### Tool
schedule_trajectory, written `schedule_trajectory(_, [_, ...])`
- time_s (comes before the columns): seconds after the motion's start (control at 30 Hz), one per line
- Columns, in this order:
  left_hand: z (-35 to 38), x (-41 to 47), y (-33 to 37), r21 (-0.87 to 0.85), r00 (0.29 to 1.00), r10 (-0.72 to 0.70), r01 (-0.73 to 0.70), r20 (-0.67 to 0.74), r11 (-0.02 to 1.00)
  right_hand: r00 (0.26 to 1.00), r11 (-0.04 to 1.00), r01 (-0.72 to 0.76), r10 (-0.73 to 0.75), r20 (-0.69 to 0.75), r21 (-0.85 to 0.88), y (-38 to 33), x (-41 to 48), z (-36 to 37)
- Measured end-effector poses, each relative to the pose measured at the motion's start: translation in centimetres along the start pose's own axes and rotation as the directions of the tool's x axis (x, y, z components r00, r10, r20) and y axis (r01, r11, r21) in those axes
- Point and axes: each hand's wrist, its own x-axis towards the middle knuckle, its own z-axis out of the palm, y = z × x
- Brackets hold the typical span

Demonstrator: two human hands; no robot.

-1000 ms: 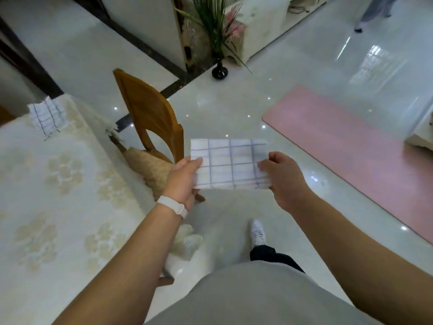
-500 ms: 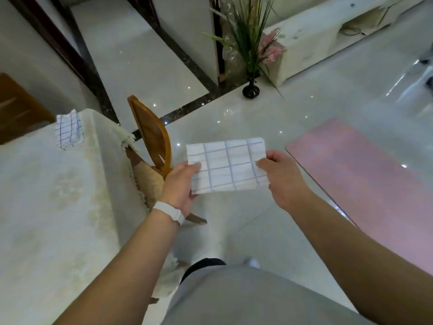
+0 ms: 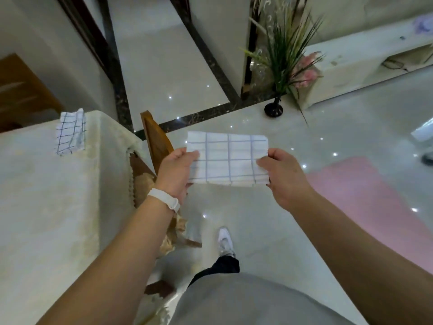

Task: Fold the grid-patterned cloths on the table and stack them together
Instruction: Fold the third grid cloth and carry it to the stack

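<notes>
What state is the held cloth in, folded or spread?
Folded. The cloth is a compact rectangle with layered edges along its bottom; the left hand and right hand pinch its ends.

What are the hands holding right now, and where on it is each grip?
Both hold one folded grid cloth in the air: left hand pinches its left edge, right hand its right edge.
</notes>
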Motion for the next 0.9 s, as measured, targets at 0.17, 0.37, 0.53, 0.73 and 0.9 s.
schedule_trajectory(0.17, [0.0, 6.6, 3.2, -0.017, 0.999, -0.039, 0.039, -0.029, 0.999, 0.999, 0.998, -0.015, 0.017, 0.041, -0.054, -4.0, 6.9, 3.2])
schedule_trajectory(0.37, [-0.7, 13.3, 7.3, -0.057, 0.997, -0.036, 0.032, -0.063, 0.998, 0.996, 0.997, 0.033, -0.027, 0.09, -0.072, -8.1, 13.7, 7.5])
schedule_trajectory(0.53, [-2.4, 16.6, 8.9, -0.097, 0.992, -0.028, 0.016, -0.122, 0.995, 0.991, 0.991, 0.027, -0.01, 0.132, -0.13, -9.7, 17.6, 10.9])
schedule_trajectory(0.73, [-4.6, 20.3, 9.4, -0.155, 0.961, -0.073, 0.032, -0.267, 0.987, 0.966, 0.986, 0.028, 0.015, 0.259, -0.162, -10.9, 23.0, 15.9])
schedule_trajectory(0.9, [-4.9, 24.6, 9.8, -0.199, 0.909, -0.116, 0.037, -0.4, 0.979, 0.932, 0.98, 0.014, 0.06, 0.359, -0.201, -11.5, 28.9, 19.3])
